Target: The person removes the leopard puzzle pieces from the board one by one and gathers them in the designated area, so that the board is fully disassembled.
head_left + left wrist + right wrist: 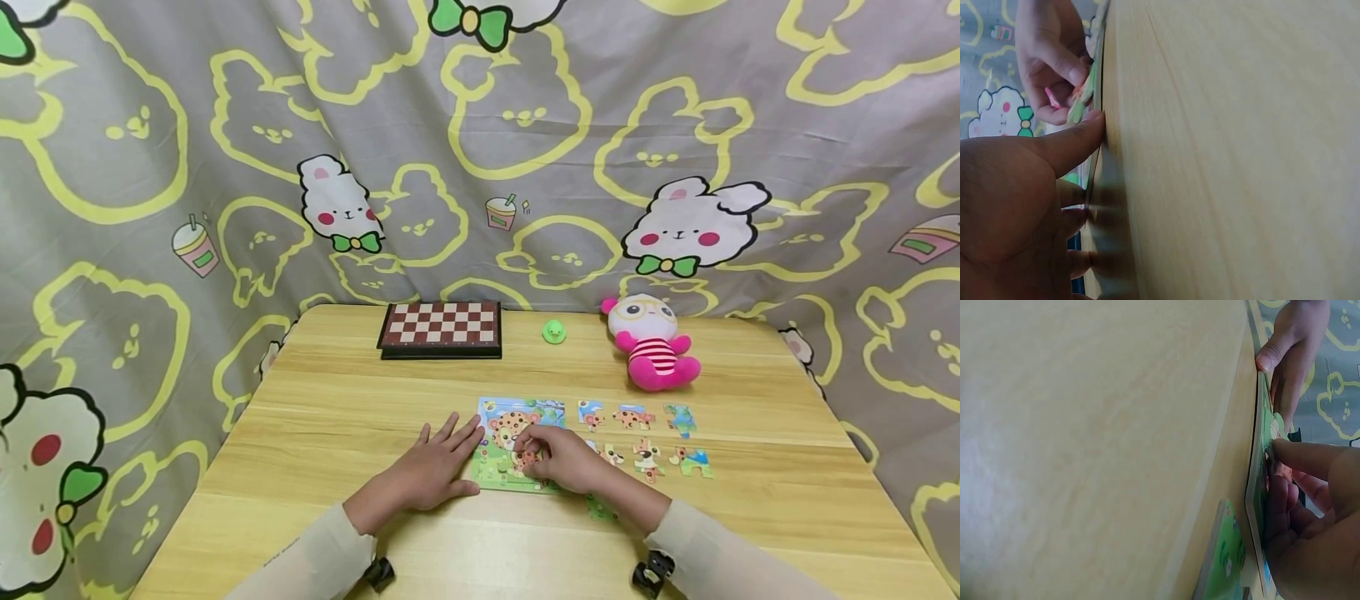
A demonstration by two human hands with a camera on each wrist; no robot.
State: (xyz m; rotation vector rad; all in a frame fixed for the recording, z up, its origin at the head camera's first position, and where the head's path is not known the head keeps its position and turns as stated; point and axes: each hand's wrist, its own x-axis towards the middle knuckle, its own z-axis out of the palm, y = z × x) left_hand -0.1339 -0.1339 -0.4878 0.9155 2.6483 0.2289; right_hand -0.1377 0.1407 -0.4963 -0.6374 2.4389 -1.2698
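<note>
A jigsaw puzzle board (pixel 491 481) with a spotted cartoon animal on a green and blue ground lies on the wooden table. My left hand (pixel 433 472) rests spread on the table, its fingertips at the board's left edge. In the left wrist view, the thumb (pixel 1082 139) lies along the board's near edge. Over the board, my right hand (pixel 564 458) pinches a green and orange puzzle piece (pixel 1088 87) between thumb and fingers, tilted up from the picture. From the right wrist, that piece is mostly hidden behind the fingers (pixel 1310 459).
Several loose puzzle pieces (pixel 647 458) lie right of the board, and a green piece (pixel 602 507) sits partly under the right forearm. Farther back are a checkered game board (pixel 442 325), a small green duck toy (pixel 554 332) and a pink plush toy (pixel 654 350). A patterned curtain (pixel 420 125) hangs behind.
</note>
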